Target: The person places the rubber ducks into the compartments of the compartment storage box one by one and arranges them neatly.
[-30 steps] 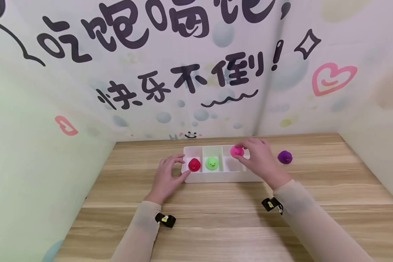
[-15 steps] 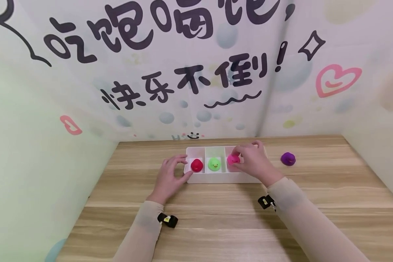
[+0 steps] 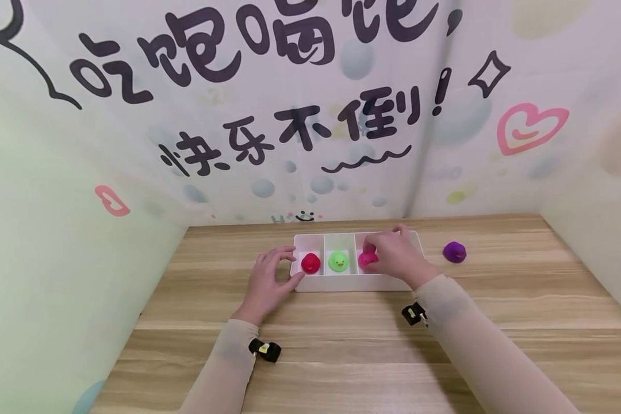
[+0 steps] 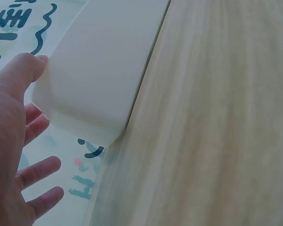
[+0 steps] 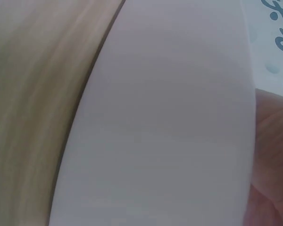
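Observation:
A white divided box point(image 3: 326, 283) stands on the wooden table. In its leftmost compartment sits a red toy duck point(image 3: 310, 263), and beside that, in the second, a light green toy duck point(image 3: 338, 261) with an orange beak. My left hand point(image 3: 271, 282) holds the box's left end, thumb at the front rim and fingertips by the left wall. With bent fingers my right hand point(image 3: 395, 256) pinches a pink toy duck point(image 3: 365, 260), low in the third compartment and partly hidden by the fingers. The right wrist view mostly shows the box's front wall point(image 5: 160, 117).
A purple toy duck point(image 3: 455, 252) lies on the table right of the box. Behind the table point(image 3: 341, 345) hangs a printed cloth backdrop point(image 3: 212, 195) with dark lettering. Pale walls close in the left and right sides.
The pink toy duck in my right hand has come down from above the rim into the third compartment. My left hand stays at the box's left end.

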`<state>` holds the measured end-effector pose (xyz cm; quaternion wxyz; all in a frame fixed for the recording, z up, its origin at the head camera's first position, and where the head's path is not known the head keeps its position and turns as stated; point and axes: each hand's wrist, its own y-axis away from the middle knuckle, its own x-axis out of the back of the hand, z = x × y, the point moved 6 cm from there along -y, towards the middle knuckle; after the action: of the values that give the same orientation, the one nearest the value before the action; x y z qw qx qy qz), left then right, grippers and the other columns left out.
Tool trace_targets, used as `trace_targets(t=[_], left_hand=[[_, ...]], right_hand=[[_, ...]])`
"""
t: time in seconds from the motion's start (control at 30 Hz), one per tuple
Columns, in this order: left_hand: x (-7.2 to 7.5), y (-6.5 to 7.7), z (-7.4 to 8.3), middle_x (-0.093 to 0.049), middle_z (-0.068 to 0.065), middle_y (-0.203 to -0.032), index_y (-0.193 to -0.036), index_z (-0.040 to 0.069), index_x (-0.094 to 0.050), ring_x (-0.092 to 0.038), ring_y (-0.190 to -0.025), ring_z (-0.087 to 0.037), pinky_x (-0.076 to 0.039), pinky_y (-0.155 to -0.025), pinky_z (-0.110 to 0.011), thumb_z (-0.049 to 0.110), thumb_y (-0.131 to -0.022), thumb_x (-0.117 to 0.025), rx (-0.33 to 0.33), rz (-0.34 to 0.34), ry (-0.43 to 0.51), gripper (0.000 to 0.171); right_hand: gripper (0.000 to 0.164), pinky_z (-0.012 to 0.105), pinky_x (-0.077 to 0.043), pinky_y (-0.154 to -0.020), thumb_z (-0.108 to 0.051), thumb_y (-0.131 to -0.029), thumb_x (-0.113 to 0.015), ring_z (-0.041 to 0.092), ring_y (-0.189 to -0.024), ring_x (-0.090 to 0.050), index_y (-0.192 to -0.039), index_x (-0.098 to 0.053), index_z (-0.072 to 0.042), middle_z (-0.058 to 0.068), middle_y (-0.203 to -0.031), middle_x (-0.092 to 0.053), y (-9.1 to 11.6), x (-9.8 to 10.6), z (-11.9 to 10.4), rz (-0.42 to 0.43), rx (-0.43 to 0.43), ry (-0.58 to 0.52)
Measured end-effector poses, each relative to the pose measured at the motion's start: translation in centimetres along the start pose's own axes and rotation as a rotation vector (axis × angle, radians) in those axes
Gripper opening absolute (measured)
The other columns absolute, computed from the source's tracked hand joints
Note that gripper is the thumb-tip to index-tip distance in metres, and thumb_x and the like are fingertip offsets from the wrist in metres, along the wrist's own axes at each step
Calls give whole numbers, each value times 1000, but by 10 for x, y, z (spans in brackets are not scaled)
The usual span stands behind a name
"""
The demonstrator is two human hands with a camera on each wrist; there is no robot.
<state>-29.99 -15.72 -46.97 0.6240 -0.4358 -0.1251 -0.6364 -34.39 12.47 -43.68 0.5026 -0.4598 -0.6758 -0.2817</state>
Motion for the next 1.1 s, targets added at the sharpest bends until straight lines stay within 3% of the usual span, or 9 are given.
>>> trace_targets(t=[0.17,0.33,0.57,0.7,0.83,1.1], left_hand=[[0,1,0,-60,7,-146,-114,23,-62,-51,-129,-25,-44,-110,-51,40,-90,-79,-12,13,5,34],[0,0,0,-61,7,-146,-114,22,-63,-52,-129,-25,-45,-110,-51,41,-90,-79,-21,16,7,35],[0,0,1,-60,8,-146,-114,24,-62,-51,-130,-25,-45,-110,-50,41,-91,-78,-6,8,18,33],[-2,0,0,-59,9,-147,-114,24,-61,-50,-131,-24,-45,-111,-49,41,-92,-78,8,-6,20,33],[-2,0,0,-58,10,-147,-115,22,-61,-49,-132,-24,-44,-112,-49,41,-92,-78,16,-9,24,34],[0,1,1,-58,10,-147,-117,16,-63,-49,-132,-24,-44,-112,-50,40,-92,-78,33,-16,35,37]], right_hand=[[27,67,-21,-114,-23,-78,-91,17,-85,-62,-93,-70,-18,-7,-84,-70,-1,-2,-2,-3,-4,-9],[27,67,-19,-114,-18,-78,-91,25,-103,-66,-97,-72,-18,-1,-97,-75,1,0,-3,32,22,-89],[18,67,-20,-116,-19,-85,-85,33,-118,-62,-99,-74,-15,6,-111,-76,19,23,4,246,76,-155],[15,63,-26,-111,-19,-87,-84,34,-115,-63,-98,-74,-15,8,-110,-75,38,42,16,407,98,-146],[12,61,-28,-106,-14,-88,-82,36,-113,-64,-98,-75,-12,12,-112,-75,53,54,30,506,86,-139],[7,62,-28,-103,-11,-94,-75,32,-104,-63,-101,-75,-11,12,-109,-75,69,64,58,534,27,-149]])
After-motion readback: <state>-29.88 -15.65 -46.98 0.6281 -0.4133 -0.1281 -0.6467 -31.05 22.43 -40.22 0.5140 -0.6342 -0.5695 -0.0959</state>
